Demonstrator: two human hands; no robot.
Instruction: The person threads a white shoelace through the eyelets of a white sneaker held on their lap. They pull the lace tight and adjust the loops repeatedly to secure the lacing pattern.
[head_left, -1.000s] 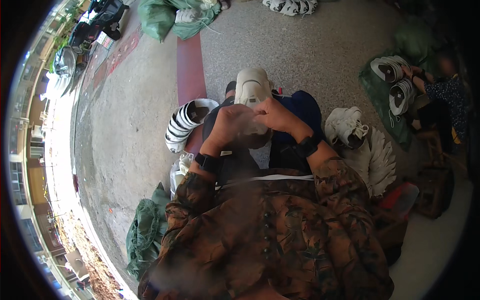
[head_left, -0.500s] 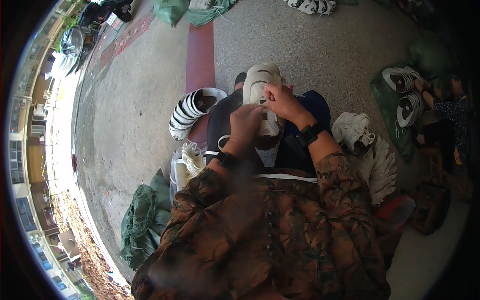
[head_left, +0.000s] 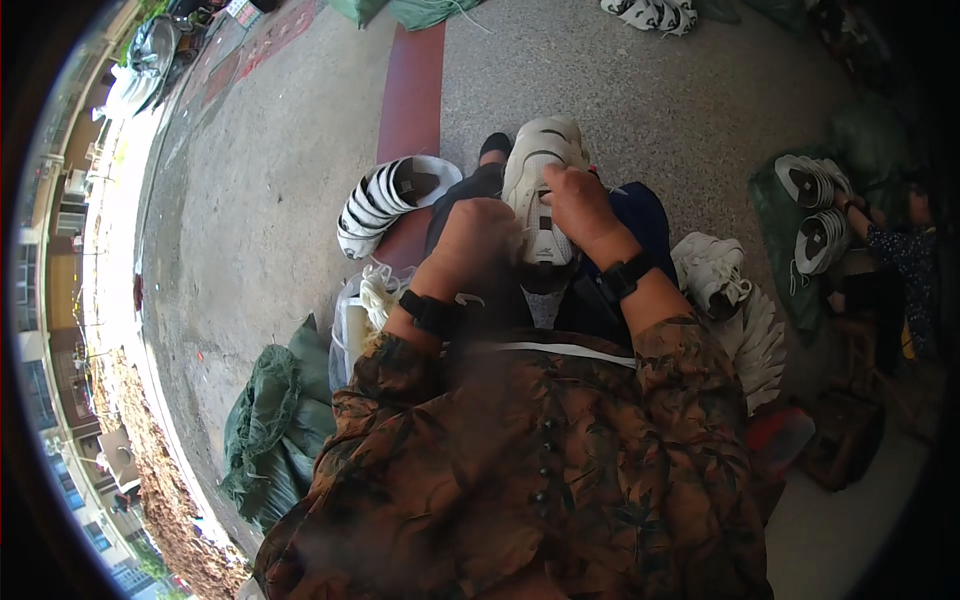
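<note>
A cream-white sneaker (head_left: 541, 152) lies across my lap, its toe pointing away from me and its dark opening toward me. At the left side of its lacing, my left hand (head_left: 476, 236) is closed, and a short white shoelace (head_left: 469, 298) shows below it over my leg. My right hand (head_left: 584, 205) is pinched against the right side of the sneaker's upper, over the lacing. Its fingertips hide what they grip.
Left of my knee sits a nested row of white, dark-striped shoes (head_left: 385, 205), near a clear bag of white laces (head_left: 378, 297) and a green sack (head_left: 270, 420). White shoes (head_left: 722, 275) are stacked at my right. Farther right, a person (head_left: 895, 245) handles shoes on green sacking.
My left hand has moved left, away from my right hand, opening a gap between them. My right hand stays at the sneaker. The whole view has shifted slightly.
</note>
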